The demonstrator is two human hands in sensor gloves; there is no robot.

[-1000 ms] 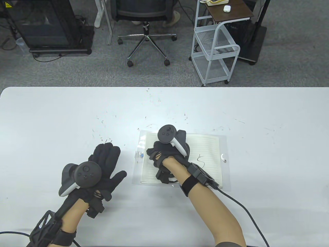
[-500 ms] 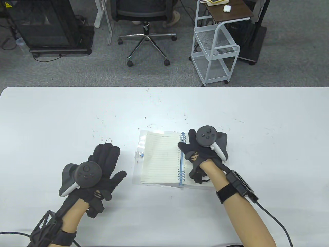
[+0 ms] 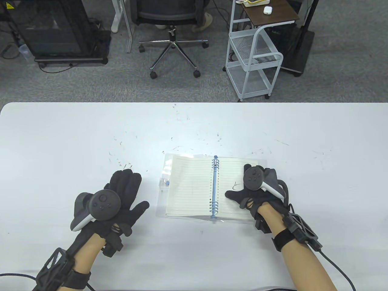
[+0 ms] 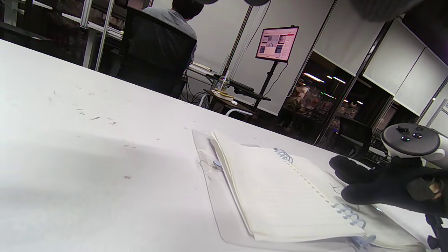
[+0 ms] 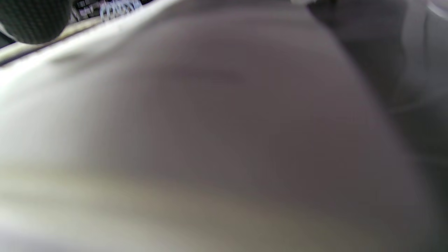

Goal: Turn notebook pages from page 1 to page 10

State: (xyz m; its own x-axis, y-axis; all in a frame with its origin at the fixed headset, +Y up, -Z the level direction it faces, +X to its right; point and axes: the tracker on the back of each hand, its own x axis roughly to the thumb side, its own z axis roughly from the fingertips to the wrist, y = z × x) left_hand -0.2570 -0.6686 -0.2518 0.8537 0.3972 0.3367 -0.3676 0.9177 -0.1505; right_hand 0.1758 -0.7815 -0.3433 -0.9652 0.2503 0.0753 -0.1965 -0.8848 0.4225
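A spiral notebook [image 3: 191, 188] with a blue coil binding [image 3: 214, 188] lies open and flat in a clear plastic cover on the white table [image 3: 60, 136]. Both lined pages show. My right hand [image 3: 246, 197] rests on the right page, thumb spread toward the binding, holding nothing. A small squiggle is drawn on that page just above the thumb. My left hand [image 3: 125, 189] lies flat on the table to the left of the notebook, fingers spread, apart from it. The left wrist view shows the notebook [image 4: 280, 189] and the right hand [image 4: 381, 185] lying on it. The right wrist view is blurred, close over paper.
The table carries small dark specks [image 3: 124, 165] behind the left hand. Beyond the far edge stand an office chair [image 3: 172, 18], a white wire cart [image 3: 254, 60] and a dark cabinet [image 3: 51, 30]. Cables trail from both wrists.
My right hand was over the left page a second ago with a turned page. It has swung back across the binding and now rests on the right page. The left hand has not moved.
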